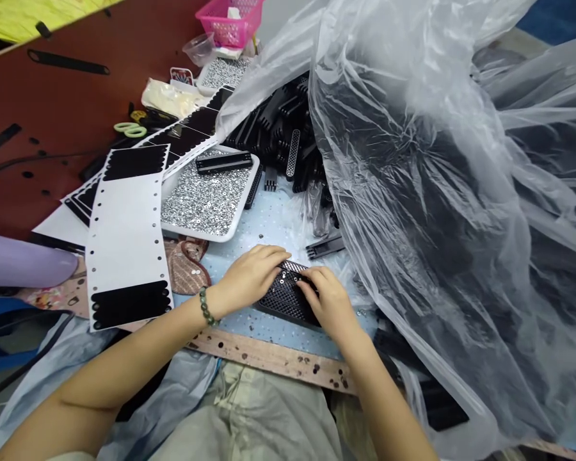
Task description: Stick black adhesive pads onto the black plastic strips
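My left hand (pixel 249 278) and my right hand (pixel 329 301) both grip a black perforated panel (pixel 285 299) dotted with small silver studs. My fingers hide its upper part. A beaded bracelet (pixel 206 306) circles my left wrist. Just above my hands, a white tray (pixel 196 235) holds a heap of silver studs (pixel 204 198), with a black bar (pixel 223 163) lying on them. Several loose studs lie on the pale blue mat (pixel 269 221) around the panel.
A clear plastic bag (pixel 436 211) bulges over the right side, beside a pile of black combed parts (pixel 273 128). White cards with black patches (pixel 125 237) lie left. Scissors (pixel 130 130), a pink basket (pixel 230 22) and a wooden strip (pixel 273 358) are nearby.
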A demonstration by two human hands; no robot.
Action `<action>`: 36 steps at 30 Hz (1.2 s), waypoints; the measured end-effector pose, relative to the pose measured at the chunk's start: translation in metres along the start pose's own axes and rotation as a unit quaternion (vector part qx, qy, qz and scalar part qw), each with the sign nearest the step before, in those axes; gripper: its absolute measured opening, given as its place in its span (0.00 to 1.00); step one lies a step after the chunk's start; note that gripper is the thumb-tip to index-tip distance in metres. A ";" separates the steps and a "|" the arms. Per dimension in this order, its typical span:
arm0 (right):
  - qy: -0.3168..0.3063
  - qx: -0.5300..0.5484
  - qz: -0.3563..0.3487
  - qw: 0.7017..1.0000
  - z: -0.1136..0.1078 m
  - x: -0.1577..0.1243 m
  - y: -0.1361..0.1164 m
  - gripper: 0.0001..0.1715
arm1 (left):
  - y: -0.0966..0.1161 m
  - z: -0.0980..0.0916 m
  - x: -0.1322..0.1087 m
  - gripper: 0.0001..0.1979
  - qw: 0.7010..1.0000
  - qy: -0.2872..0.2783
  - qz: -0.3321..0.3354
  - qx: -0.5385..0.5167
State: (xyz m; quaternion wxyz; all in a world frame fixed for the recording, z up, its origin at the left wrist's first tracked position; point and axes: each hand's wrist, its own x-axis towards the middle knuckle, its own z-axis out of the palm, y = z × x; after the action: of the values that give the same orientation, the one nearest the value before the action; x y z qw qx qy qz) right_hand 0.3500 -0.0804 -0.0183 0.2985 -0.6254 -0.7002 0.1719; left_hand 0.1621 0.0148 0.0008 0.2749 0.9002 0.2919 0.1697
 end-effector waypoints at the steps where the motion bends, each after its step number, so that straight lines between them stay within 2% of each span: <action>1: 0.001 -0.003 0.003 1.000 0.000 0.001 -0.001 0.09 | -0.002 0.000 0.001 0.16 1.000 -0.004 -0.005 0.017; 5: -0.022 -0.033 0.014 0.999 0.001 0.003 -0.003 0.09 | -0.005 0.003 0.000 0.12 0.998 -0.023 -0.009 0.050; 9: -0.035 -0.039 0.030 0.998 0.000 0.004 -0.001 0.08 | -0.003 0.008 0.001 0.12 0.996 -0.009 0.045 0.083; 12: 0.006 0.004 0.063 0.998 -0.006 0.005 0.009 0.07 | -0.003 0.012 0.006 0.10 0.989 -0.019 0.092 0.116; 15: 0.049 0.028 0.095 0.994 -0.010 0.005 0.019 0.06 | -0.005 0.013 0.012 0.08 0.985 -0.027 0.103 0.136; 23: 0.029 -0.110 0.036 0.993 -0.006 -0.003 0.023 0.13 | -0.009 0.011 0.019 0.09 0.990 -0.043 0.087 0.102; 28: 0.043 -0.089 0.038 0.994 -0.007 -0.007 0.024 0.13 | -0.010 0.007 0.015 0.11 0.997 -0.008 0.057 0.059; 36: 0.006 -0.146 0.010 0.989 -0.009 0.001 0.020 0.14 | -0.019 0.003 0.002 0.13 0.990 -0.010 0.115 0.086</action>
State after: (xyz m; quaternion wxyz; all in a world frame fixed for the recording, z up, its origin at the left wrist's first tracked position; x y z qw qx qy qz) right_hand 0.3711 -0.0774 -0.0238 0.2062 -0.6700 -0.7100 0.0671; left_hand 0.1572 0.0276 -0.0122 0.1782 0.9498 0.1971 0.1650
